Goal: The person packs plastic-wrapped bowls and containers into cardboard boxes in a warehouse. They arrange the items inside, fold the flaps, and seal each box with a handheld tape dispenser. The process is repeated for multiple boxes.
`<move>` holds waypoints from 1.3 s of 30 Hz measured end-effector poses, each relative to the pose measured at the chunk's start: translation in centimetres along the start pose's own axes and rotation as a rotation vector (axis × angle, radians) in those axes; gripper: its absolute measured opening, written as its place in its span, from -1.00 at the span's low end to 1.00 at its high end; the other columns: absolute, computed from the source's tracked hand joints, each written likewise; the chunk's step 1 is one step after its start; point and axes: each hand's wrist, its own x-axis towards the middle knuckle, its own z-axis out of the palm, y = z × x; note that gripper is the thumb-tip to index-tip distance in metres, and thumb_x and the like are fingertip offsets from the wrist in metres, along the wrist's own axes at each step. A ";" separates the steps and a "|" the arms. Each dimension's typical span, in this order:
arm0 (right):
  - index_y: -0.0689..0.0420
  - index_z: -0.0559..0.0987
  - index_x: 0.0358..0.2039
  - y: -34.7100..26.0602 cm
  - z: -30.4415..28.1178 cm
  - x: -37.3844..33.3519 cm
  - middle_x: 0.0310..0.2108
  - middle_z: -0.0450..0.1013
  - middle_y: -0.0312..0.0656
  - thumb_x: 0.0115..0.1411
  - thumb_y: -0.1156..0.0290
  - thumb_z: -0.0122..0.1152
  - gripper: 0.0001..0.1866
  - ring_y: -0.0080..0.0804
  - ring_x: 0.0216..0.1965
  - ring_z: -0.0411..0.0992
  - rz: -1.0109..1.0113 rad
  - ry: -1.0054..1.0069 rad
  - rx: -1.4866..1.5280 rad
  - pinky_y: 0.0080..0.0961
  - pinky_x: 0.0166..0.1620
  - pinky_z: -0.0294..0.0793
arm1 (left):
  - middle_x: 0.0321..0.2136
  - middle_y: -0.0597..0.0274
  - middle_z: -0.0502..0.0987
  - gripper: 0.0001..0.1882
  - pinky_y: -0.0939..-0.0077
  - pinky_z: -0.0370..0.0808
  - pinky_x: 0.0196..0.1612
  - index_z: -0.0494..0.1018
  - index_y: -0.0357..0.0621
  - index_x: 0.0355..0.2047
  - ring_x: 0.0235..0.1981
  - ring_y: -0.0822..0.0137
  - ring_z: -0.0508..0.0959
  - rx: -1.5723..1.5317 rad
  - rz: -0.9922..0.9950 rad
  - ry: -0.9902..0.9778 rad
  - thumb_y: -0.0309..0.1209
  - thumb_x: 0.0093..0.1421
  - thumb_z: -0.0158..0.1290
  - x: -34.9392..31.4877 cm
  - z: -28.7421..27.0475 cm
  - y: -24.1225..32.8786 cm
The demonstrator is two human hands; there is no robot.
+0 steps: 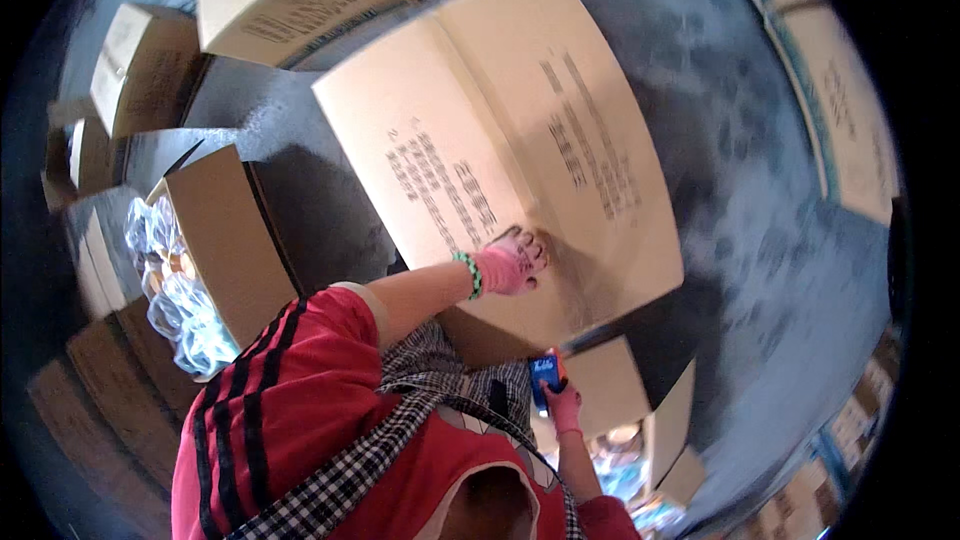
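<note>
Mottled grey floor [735,130] extends right of an open carton [228,240], with glare [228,105] beyond it and shadow [322,202] beside it.

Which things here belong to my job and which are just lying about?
In use:
Large box under the left hand
Blue item in the right hand

Seemingly lying about:
Open box at left, plastic bags inside
Upper-left boxes
Upper-right boxes

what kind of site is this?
Probably a warehouse or packing area: a big closed carton fills the centre, an open carton beside it holds clear plastic-wrapped goods, and more cartons stand on the grey floor.
</note>
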 end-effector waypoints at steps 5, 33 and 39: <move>0.24 0.47 -0.41 -1.8 -4.8 -0.5 -0.40 0.42 0.00 -0.21 0.00 0.21 -0.47 -0.11 -0.30 0.38 0.104 0.033 -0.096 -0.33 -0.22 0.32 | -0.32 0.11 0.39 -0.67 0.32 0.25 -0.11 0.35 -0.16 -0.26 -0.20 0.18 0.34 -0.258 -0.113 0.478 -0.25 -0.01 -0.10 -11.1 0.3 -6.8; 0.32 0.36 -0.22 -29.5 1.1 -6.2 -0.32 0.39 0.04 -0.15 0.02 0.18 -0.36 -0.16 -0.27 0.36 -0.653 -0.116 -0.472 -0.37 -0.21 0.31 | -0.35 -0.08 0.43 -0.58 0.30 0.34 -0.20 0.40 -0.24 -0.35 -0.24 0.08 0.42 -1.305 -1.686 0.989 -0.16 -0.13 0.02 -48.9 34.6 9.1; 0.34 0.36 -0.23 -40.6 2.3 -10.7 -0.31 0.39 0.04 -0.14 0.02 0.17 -0.36 -0.19 -0.27 0.37 -0.561 -0.099 -0.765 -0.38 -0.21 0.31 | -0.25 -0.02 0.39 -0.59 0.42 0.28 -0.10 0.36 -0.19 -0.23 -0.16 0.16 0.37 -1.632 -1.012 1.153 -0.17 -0.02 -0.04 -52.9 23.0 -4.5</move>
